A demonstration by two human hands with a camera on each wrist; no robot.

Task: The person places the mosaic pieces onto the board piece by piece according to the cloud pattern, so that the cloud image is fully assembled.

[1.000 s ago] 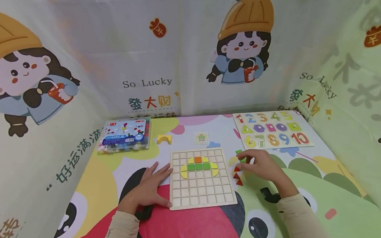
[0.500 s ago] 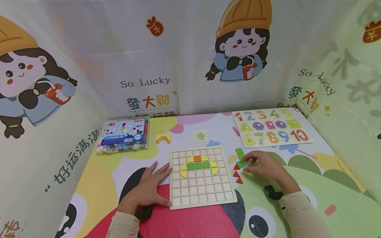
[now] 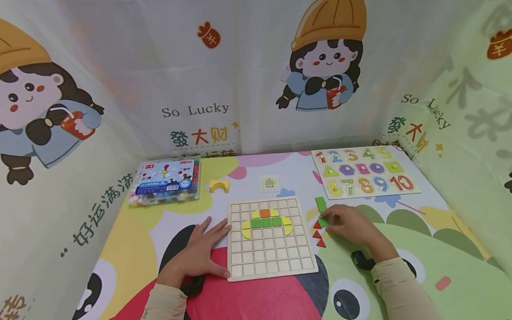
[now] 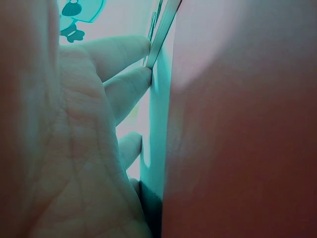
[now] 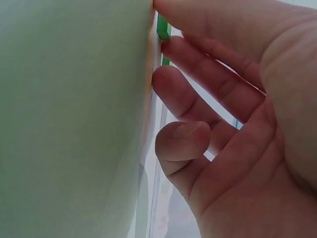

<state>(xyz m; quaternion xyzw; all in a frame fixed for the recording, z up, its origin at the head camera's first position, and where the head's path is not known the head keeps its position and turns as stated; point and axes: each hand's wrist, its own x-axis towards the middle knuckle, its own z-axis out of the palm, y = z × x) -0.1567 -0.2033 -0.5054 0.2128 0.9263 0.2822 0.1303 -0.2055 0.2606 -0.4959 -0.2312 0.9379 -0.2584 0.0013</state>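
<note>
My left hand [image 3: 197, 256] lies spread at the left edge of a wooden grid board [image 3: 272, 269], fingertips and thumb touching that edge. In the left wrist view the fingers [image 4: 124, 91] are fairly straight against the board's side. Yellow quarter-round tiles [image 3: 246, 232], green square tiles [image 3: 267, 222] and an orange square [image 3: 265, 213] form a shape on the grid. Right of the board, my right hand [image 3: 352, 227] pinches a green square tile [image 3: 323, 222] on the table between thumb and index finger; the fingers partly hide it. More green tiles [image 3: 320, 203] lie just beyond.
Several red triangles [image 3: 316, 234] lie between board and right hand. Behind the board sit a small pattern card [image 3: 269, 184] and a yellow arch block [image 3: 219, 186]. A clear plastic box [image 3: 166, 181] stands back left, a number puzzle board [image 3: 366, 172] back right.
My right hand shifts slightly among the green tiles; they have gone from staggered to more nearly in line. My left hand stays at the board's edge.
</note>
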